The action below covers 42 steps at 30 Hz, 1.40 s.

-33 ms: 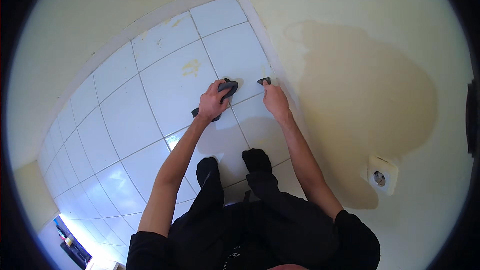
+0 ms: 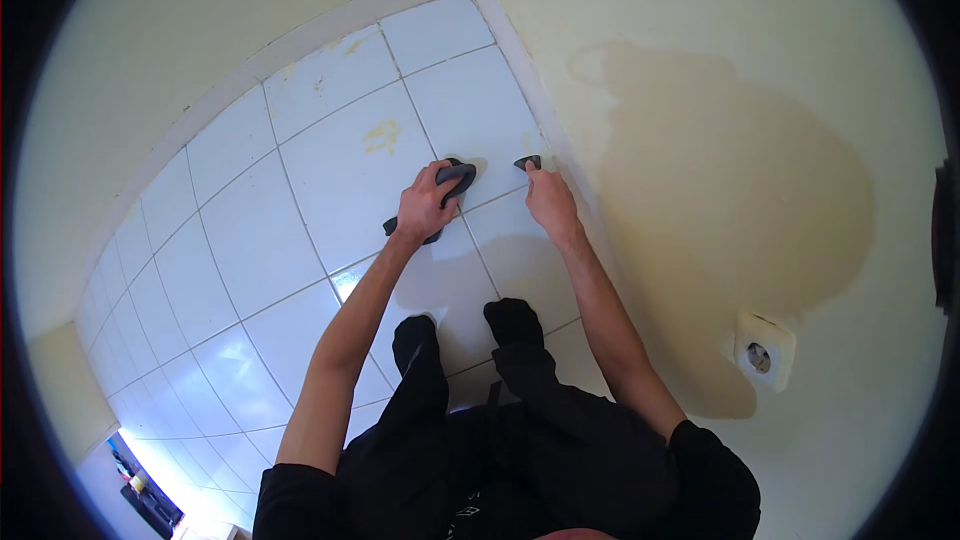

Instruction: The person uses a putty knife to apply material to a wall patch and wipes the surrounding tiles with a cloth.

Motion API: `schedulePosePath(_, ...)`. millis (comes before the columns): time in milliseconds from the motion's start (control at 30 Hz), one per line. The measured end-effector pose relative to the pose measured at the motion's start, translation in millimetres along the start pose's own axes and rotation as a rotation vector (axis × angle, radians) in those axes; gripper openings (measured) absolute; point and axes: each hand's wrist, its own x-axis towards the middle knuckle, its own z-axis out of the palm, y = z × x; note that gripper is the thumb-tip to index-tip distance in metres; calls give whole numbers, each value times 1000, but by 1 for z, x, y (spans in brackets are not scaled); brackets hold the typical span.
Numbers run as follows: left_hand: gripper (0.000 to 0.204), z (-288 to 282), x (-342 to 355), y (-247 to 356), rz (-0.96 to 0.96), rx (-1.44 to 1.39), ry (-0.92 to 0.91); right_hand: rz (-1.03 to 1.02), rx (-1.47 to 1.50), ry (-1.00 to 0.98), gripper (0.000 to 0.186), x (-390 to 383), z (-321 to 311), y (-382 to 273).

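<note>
Out in front of me, over the white tiled floor (image 2: 375,180), my left hand (image 2: 426,205) is closed around a dark grey and black piece with a curved, loop-like handle (image 2: 462,176). A black end of it sticks out under my wrist; the hand covers its middle, and I cannot make out its exact kind. To the right, my right hand (image 2: 554,204) pinches a small black wedge-shaped piece (image 2: 528,161) at the fingertips. The two pieces are apart. Whether either rests on the tiles is hard to tell.
Close to my body, my feet in black socks (image 2: 513,321) stand on the tiles. A cream wall (image 2: 680,10) rises along the right, with a white power socket (image 2: 766,351) low on it. Yellowish stains (image 2: 381,136) mark the floor ahead.
</note>
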Motion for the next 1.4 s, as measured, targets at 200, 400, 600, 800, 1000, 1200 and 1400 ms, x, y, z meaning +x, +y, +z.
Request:
schedulePosePath(200,39,-2,-1,3,-41,-34,-59,-14,14,15,39,-6,2,4)
schedulePosePath(400,40,-1,1,2,-22,-16,-55,6,7,39,42,-3,5,1)
schedulePosePath(600,40,-1,0,3,20,2,-4,-20,-6,97,38,-9,5,-1)
schedulePosePath(800,38,0,0,3,-27,-7,-45,-5,14,71,33,-2,1,-1)
schedulePosePath(1000,38,3,-1,1,-45,4,-53,-8,10,48,36,-9,2,1)
schedulePosePath(1200,37,4,0,0,31,10,16,-7,-35,82,49,-9,11,4)
schedulePosePath(1400,38,3,0,0,28,2,6,-18,-62,97,50,-6,9,3)
